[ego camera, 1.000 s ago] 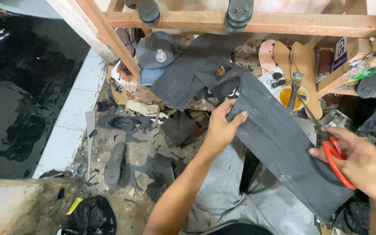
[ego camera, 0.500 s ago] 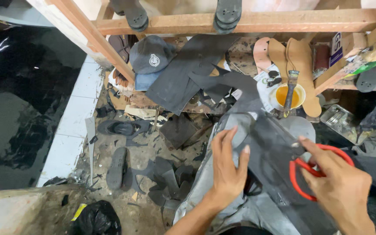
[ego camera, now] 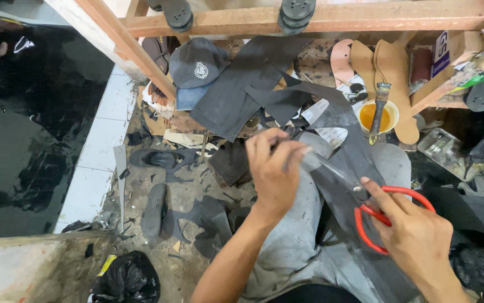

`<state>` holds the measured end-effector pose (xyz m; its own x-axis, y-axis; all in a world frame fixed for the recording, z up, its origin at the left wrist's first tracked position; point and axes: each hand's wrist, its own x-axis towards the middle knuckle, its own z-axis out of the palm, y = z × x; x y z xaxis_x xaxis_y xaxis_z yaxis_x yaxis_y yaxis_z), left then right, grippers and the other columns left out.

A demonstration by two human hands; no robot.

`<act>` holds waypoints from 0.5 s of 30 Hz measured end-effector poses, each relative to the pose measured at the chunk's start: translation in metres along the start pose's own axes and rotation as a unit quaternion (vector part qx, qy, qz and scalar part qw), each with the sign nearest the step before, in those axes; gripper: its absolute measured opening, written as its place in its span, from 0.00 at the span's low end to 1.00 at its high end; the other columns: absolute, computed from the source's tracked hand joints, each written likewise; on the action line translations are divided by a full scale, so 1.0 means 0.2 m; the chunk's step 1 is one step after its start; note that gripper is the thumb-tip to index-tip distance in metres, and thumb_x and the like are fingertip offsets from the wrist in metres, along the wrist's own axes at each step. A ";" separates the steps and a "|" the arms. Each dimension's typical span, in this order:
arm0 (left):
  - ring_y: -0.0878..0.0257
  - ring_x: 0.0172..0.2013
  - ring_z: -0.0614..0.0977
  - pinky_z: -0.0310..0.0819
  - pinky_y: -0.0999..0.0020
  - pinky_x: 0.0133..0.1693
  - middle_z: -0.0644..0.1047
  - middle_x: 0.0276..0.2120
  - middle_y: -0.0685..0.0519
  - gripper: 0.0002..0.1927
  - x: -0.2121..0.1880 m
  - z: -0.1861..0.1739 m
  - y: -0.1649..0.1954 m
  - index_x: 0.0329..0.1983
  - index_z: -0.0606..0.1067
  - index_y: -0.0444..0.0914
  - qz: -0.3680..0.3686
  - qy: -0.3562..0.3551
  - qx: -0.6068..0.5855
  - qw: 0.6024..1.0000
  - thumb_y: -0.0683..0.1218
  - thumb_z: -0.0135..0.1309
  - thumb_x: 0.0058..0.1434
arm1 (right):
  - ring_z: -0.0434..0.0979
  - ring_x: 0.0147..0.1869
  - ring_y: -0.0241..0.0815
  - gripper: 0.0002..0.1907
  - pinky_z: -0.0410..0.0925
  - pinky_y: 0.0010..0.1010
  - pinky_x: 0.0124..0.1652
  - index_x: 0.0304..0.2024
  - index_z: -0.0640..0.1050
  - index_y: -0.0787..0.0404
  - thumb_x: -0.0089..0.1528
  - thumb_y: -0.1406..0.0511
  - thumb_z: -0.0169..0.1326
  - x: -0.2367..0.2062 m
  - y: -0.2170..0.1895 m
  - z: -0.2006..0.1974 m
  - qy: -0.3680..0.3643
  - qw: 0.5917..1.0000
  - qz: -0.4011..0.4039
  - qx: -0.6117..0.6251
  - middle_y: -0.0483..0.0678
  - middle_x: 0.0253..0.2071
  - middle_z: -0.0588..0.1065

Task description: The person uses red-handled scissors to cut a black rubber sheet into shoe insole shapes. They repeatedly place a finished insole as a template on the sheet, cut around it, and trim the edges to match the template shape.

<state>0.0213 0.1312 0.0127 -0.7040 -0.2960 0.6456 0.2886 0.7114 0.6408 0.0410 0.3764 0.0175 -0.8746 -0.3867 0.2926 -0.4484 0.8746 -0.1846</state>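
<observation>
My left hand (ego camera: 274, 168) pinches the upper edge of a dark rubber sheet (ego camera: 346, 163) that lies over my grey-trousered knees. My right hand (ego camera: 416, 235) has its fingers through the red handles of scissors (ego camera: 385, 210), and the blades reach up-left into the sheet just below my left hand. The blade tips are blurred against the sheet.
A tin of yellow glue with a brush (ego camera: 379, 112) and tan insoles (ego camera: 390, 73) sit at the back right. A grey cap (ego camera: 197, 64) and more black sheet (ego camera: 242, 95) lie under a wooden frame (ego camera: 309, 19). Black offcuts and shoe soles (ego camera: 155, 207) litter the floor; a black bag (ego camera: 127, 278) lies lower left.
The sheet, spread flat across my lap a second ago, is now gathered at its edge in my left hand. My right hand has brought the scissors in from the right onto the sheet.
</observation>
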 end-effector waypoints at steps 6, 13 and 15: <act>0.48 0.45 0.77 0.70 0.52 0.45 0.77 0.40 0.46 0.08 -0.03 0.07 -0.35 0.34 0.81 0.35 -0.173 -0.139 0.178 0.959 0.46 0.61 0.59 | 0.76 0.31 0.40 0.29 0.68 0.32 0.34 0.62 0.77 0.58 0.58 0.61 0.65 -0.07 0.08 0.10 0.034 0.974 0.196 0.110 0.44 0.36 0.79; 0.44 0.47 0.75 0.71 0.51 0.48 0.75 0.43 0.39 0.12 -0.17 0.32 -0.48 0.42 0.82 0.34 -0.104 -0.107 0.134 0.980 0.37 0.52 0.57 | 0.68 0.25 0.39 0.25 0.59 0.30 0.18 0.64 0.70 0.63 0.65 0.63 0.53 -0.12 0.17 0.27 -0.040 0.661 0.378 0.648 0.51 0.30 0.71; 0.42 0.47 0.74 0.70 0.48 0.50 0.75 0.43 0.37 0.09 -0.12 0.31 -0.55 0.34 0.80 0.31 -0.065 -0.141 0.202 0.967 0.43 0.57 0.56 | 0.68 0.25 0.40 0.23 0.59 0.30 0.18 0.64 0.71 0.63 0.67 0.63 0.50 -0.13 0.19 0.29 -0.038 0.625 0.369 0.687 0.50 0.30 0.70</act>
<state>-0.0344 0.1002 -0.0990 -0.8831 -0.2548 0.3939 -0.0519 0.8876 0.4577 0.0357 0.4029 -0.0506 -0.9194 -0.0858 -0.3838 0.3931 -0.2340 -0.8892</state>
